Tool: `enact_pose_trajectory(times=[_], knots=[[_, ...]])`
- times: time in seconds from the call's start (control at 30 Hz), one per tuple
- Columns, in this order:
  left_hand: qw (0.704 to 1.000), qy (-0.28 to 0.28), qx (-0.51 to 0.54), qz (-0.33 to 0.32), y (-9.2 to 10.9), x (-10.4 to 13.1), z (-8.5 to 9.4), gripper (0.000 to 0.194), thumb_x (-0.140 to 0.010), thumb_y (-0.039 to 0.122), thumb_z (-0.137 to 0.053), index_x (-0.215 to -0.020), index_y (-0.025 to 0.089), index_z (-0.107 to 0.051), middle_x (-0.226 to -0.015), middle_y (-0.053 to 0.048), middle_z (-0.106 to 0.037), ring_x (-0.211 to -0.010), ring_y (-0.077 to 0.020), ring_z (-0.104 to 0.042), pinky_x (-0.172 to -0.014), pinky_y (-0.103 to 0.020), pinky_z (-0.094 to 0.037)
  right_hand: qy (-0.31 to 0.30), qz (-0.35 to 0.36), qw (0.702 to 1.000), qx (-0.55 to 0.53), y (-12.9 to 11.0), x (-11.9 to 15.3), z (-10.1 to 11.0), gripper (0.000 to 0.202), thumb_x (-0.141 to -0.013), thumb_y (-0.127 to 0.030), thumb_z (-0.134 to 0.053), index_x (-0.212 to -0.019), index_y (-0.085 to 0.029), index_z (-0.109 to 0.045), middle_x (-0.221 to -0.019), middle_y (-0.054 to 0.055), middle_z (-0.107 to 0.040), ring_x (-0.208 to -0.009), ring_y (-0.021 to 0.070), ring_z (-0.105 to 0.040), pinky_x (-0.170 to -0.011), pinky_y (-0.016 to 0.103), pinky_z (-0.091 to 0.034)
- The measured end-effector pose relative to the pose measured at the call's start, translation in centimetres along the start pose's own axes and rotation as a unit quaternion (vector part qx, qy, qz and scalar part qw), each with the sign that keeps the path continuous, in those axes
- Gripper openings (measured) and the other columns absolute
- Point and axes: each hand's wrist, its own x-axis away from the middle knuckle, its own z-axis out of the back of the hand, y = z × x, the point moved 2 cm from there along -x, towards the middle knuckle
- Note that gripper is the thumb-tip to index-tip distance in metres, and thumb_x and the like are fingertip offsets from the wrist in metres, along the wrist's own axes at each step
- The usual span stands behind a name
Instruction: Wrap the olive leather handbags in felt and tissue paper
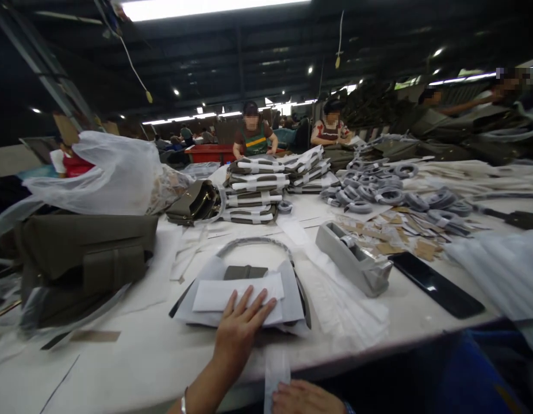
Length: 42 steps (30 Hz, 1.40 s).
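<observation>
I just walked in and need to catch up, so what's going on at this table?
The left hand lies flat on folded white paper atop a partly wrapped olive bag. The right hand is at a translucent strip by the table edge; its grip is unclear. A tape dispenser and a phone sit to the right, with stacked wrapped bags beyond.

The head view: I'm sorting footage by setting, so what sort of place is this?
Probably a bag factory's packing area: stacked, wrapped bags, a tape dispenser and people working beyond suggest it.
</observation>
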Motion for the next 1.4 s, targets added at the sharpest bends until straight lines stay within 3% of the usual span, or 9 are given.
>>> enact_pose_trajectory(times=[0.1, 0.27, 0.47, 0.63, 0.77, 0.87, 0.97, 1.17, 1.4], knots=[[1.0, -0.016, 0.015, 0.021, 0.3, 0.0, 0.2, 0.051, -0.095, 0.013, -0.05, -0.141, 0.035, -0.048, -0.141, 0.003, -0.058, -0.132, -0.0265, -0.052, -0.11, -0.052, -0.042, -0.014, -0.021, 1.0, 0.011, -1.5, -1.1, 0.8, 0.027, -0.102, -0.018, -0.046, -0.098, -0.018, -0.073, -0.094, -0.002, -0.079, -0.089, 0.0101, -0.075, -0.096, 0.017, -0.053], [0.999, -0.023, 0.025, 0.033, 0.6, 0.0, 0.1, 0.049, -0.097, 0.014, -0.049, -0.142, 0.034, -0.048, -0.142, 0.003, -0.056, -0.134, -0.0277, -0.051, -0.11, -0.054, -0.041, -0.01, -0.046, 0.999, -0.011, -2.3, -2.7, 2.1, 0.027, -0.101, -0.016, -0.045, -0.098, -0.017, -0.072, -0.092, 0.002, -0.079, -0.088, 0.0125, -0.075, -0.093, 0.02, -0.056], [0.998, -0.014, 0.038, 0.041, 0.7, 0.1, 0.0, 0.047, -0.099, 0.018, -0.047, -0.143, 0.034, -0.046, -0.143, 0.003, -0.056, -0.134, -0.0282, -0.051, -0.112, -0.054, -0.039, -0.004, -0.079, 0.997, -0.015, -1.1, -5.2, 3.9, 0.028, -0.095, -0.009, -0.044, -0.103, -0.016, -0.069, -0.094, 0.004, -0.079, -0.09, 0.0138, -0.075, -0.09, 0.023, -0.058], [0.997, -0.03, 0.051, 0.049, 0.6, 0.3, -0.1, 0.048, -0.099, 0.021, -0.049, -0.144, 0.036, -0.044, -0.145, 0.003, -0.054, -0.136, -0.0281, -0.047, -0.116, -0.055, -0.034, 0.021, -0.13, 0.991, 0.0, 0.9, -8.4, 4.9, 0.038, -0.085, 0.0, -0.045, -0.103, -0.023, -0.07, -0.092, 0.0, -0.079, -0.083, 0.0138, -0.075, -0.085, 0.023, -0.06], [0.996, -0.02, 0.062, 0.057, 0.6, 0.6, -0.6, 0.046, -0.097, 0.028, -0.054, -0.141, 0.037, -0.047, -0.146, 0.002, -0.054, -0.139, -0.0269, -0.045, -0.117, -0.055, -0.032, 0.009, -0.203, 0.979, 0.008, 3.7, -9.9, 4.2, 0.039, -0.085, -0.004, -0.046, -0.102, -0.026, -0.073, -0.092, -0.001, -0.078, -0.082, 0.0153, -0.075, -0.08, 0.025, -0.061], [0.994, 0.004, 0.09, 0.061, 0.7, 0.6, -1.0, 0.024, -0.098, 0.03, -0.052, -0.119, 0.032, -0.065, -0.146, 0.003, -0.054, -0.14, -0.0272, -0.043, -0.118, -0.056, -0.03, -0.02, -0.265, 0.964, 0.024, 6.4, -10.3, 3.1, 0.033, -0.087, -0.009, -0.051, -0.1, -0.027, -0.075, -0.093, -0.002, -0.078, -0.082, 0.0172, -0.075, -0.077, 0.026, -0.06], [0.991, 0.029, 0.11, 0.067, 0.8, 0.4, -1.3, 0.02, -0.1, 0.027, -0.048, -0.101, 0.026, -0.069, -0.142, 0.002, -0.059, -0.139, -0.0271, -0.044, -0.12, -0.055, -0.026, -0.051, -0.285, 0.956, 0.05, 8.8, -10.3, 1.9, 0.026, -0.09, -0.014, -0.054, -0.098, -0.027, -0.075, -0.093, -0.002, -0.079, -0.083, 0.019, -0.075, -0.076, 0.028, -0.059], [0.99, 0.042, 0.114, 0.073, 0.9, 0.1, -1.3, 0.025, -0.101, 0.031, -0.044, -0.106, 0.025, -0.068, -0.136, 0.0, -0.064, -0.136, -0.026, -0.048, -0.123, -0.052, -0.021, -0.096, -0.298, 0.944, 0.11, 11.8, -9.3, -0.5, 0.019, -0.09, -0.018, -0.058, -0.09, -0.028, -0.075, -0.088, -0.002, -0.078, -0.08, 0.0205, -0.073, -0.075, 0.031, -0.056], [0.985, 0.066, 0.131, 0.088, 1.0, 0.1, -1.5, 0.025, -0.099, 0.028, -0.049, -0.117, 0.025, -0.066, -0.135, -0.002, -0.064, -0.135, -0.0235, -0.05, -0.124, -0.051, -0.016, -0.139, -0.354, 0.921, 0.085, 12.8, -8.9, -1.7, 0.014, -0.089, -0.017, -0.059, -0.078, -0.024, -0.065, -0.083, 0.0, -0.071, -0.082, 0.0192, -0.066, -0.076, 0.03, -0.05]])
